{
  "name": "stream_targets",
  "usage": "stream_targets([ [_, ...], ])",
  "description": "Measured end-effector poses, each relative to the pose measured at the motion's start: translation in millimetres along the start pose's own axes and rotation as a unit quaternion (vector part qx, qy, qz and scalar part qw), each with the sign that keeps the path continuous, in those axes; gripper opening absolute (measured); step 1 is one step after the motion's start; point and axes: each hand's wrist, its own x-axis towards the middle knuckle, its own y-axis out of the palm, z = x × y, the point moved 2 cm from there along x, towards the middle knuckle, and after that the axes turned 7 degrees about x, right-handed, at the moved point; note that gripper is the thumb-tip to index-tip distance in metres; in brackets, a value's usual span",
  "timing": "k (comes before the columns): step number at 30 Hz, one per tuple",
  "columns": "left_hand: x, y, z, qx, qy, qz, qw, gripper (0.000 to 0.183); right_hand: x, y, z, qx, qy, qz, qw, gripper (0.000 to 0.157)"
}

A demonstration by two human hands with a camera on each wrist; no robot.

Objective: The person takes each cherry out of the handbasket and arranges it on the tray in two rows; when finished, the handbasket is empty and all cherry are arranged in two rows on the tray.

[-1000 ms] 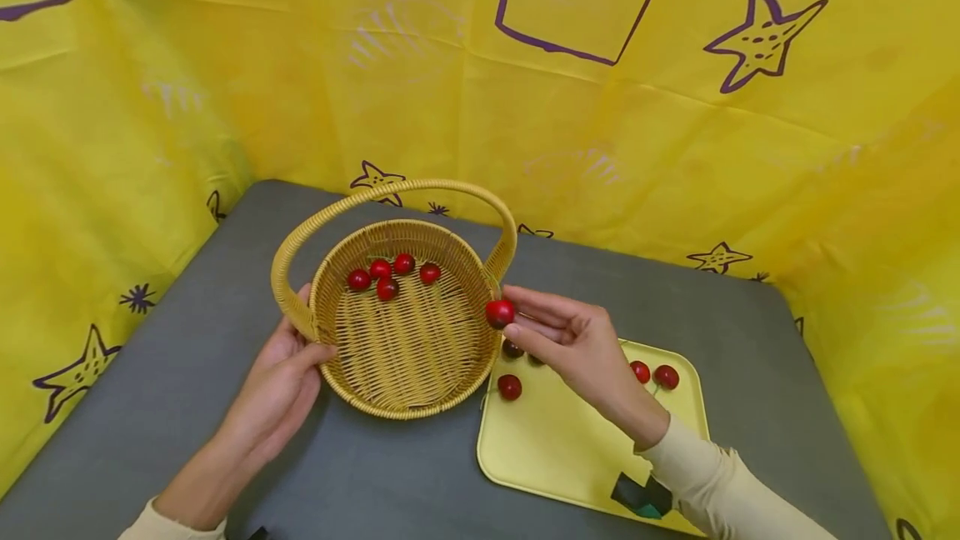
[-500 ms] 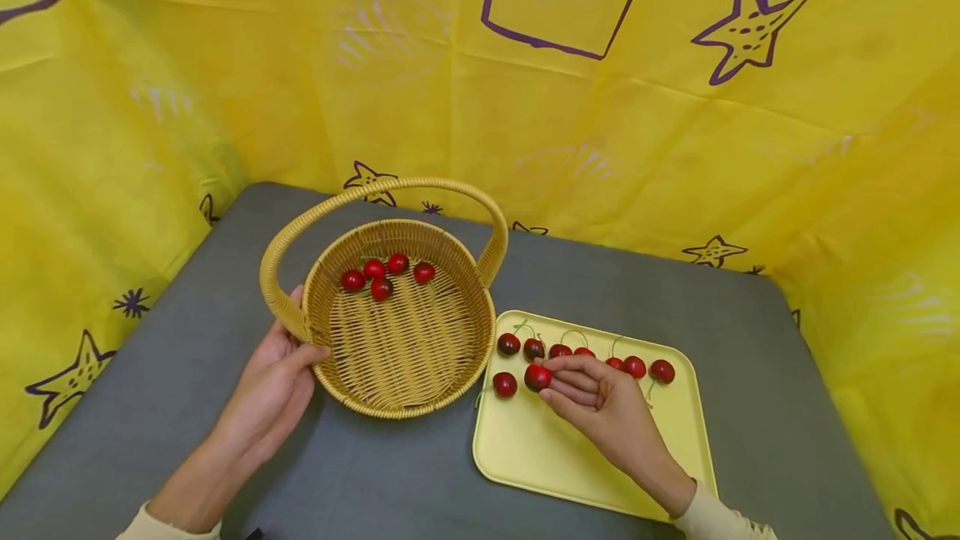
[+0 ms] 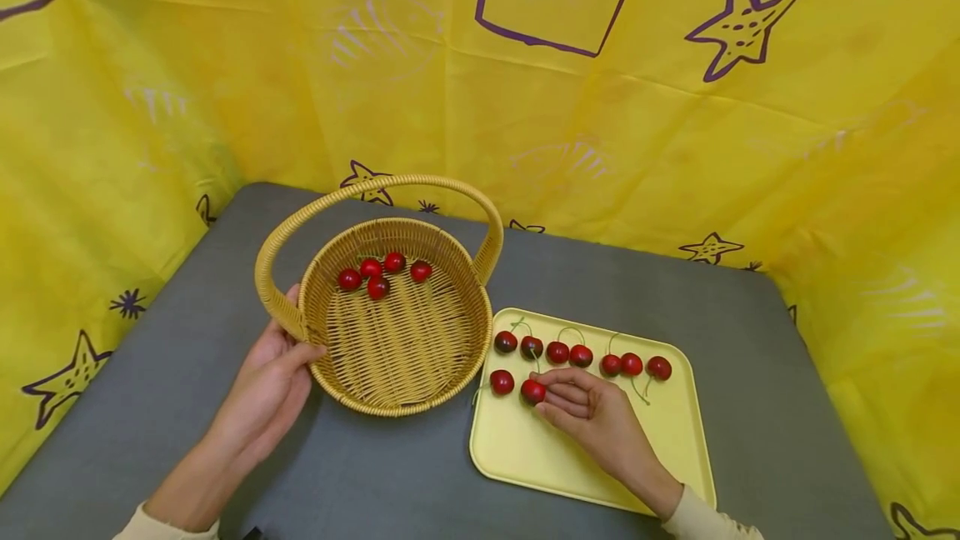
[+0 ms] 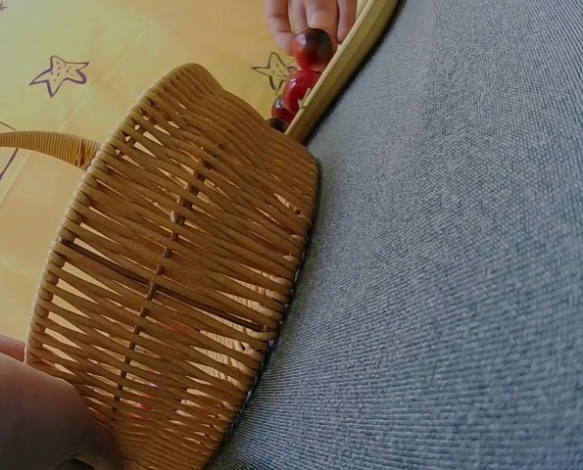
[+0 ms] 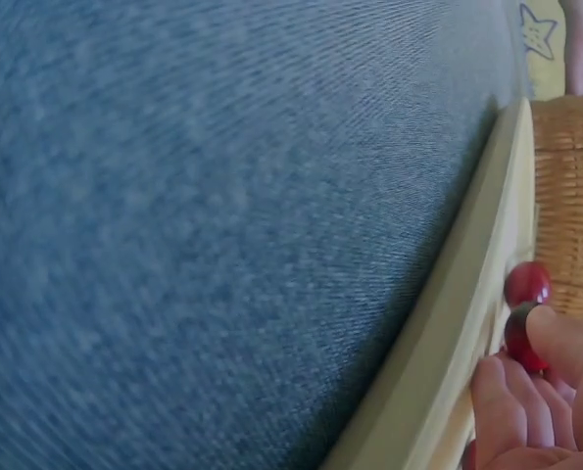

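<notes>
My left hand (image 3: 267, 386) grips the left side of a round yellow woven basket (image 3: 397, 402), its thumb on the rim and its fingers behind the wall. Several red cherries (image 3: 378, 287) lie inside, toward the back. Over the yellow tray (image 3: 570, 461) at the right, my right hand (image 3: 596, 415) pinches a cherry (image 3: 533, 391) between thumb and fingertips, close to the tray's surface. Just left of it sits another cherry (image 3: 502, 382). In the right wrist view the thumb presses the dark side of the held cherry (image 5: 522, 338).
A row of several cherries with green stems (image 3: 557, 352) runs along the tray's far edge. The basket's tall arched handle (image 3: 405, 180) stands above its rim. Basket and tray stand side by side on a grey cloth-covered table (image 3: 600, 273), with a yellow patterned curtain (image 3: 300, 90) behind.
My right hand has moved from the basket's right rim back over the tray and lowered, carrying the cherry. The left hand still holds the basket. The head view has shifted slightly.
</notes>
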Motion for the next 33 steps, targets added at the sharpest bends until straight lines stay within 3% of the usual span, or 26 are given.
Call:
stream_targets([
  [5,-0.4,-0.3,0.1,-0.004,-0.004,-0.002,1.0,0.094,1.1,1.4,-2.2,-0.005,-0.017,0.004,1.0,0.032],
  [12,-1.1,-1.0,0.8,-0.008,-0.009,-0.003,0.9999,0.095,2.5,5.3,-0.6,-0.07,-0.069,-0.003,0.995,0.031],
  [21,-0.9,-0.1,0.6,-0.004,-0.007,-0.003,1.0,0.094,-1.0,3.4,7.8,-0.133,-0.079,-0.036,0.987,0.033],
  [28,0.1,0.8,-1.3,0.002,-0.013,-0.007,0.9999,0.094,0.5,-6.4,30.6,-0.17,-0.093,-0.047,0.98,0.039],
  [33,-0.9,0.5,-1.1,0.002,-0.016,-0.01,0.9998,0.094,7.7,-5.3,58.9,-0.178,-0.136,-0.026,0.974,0.041],
])
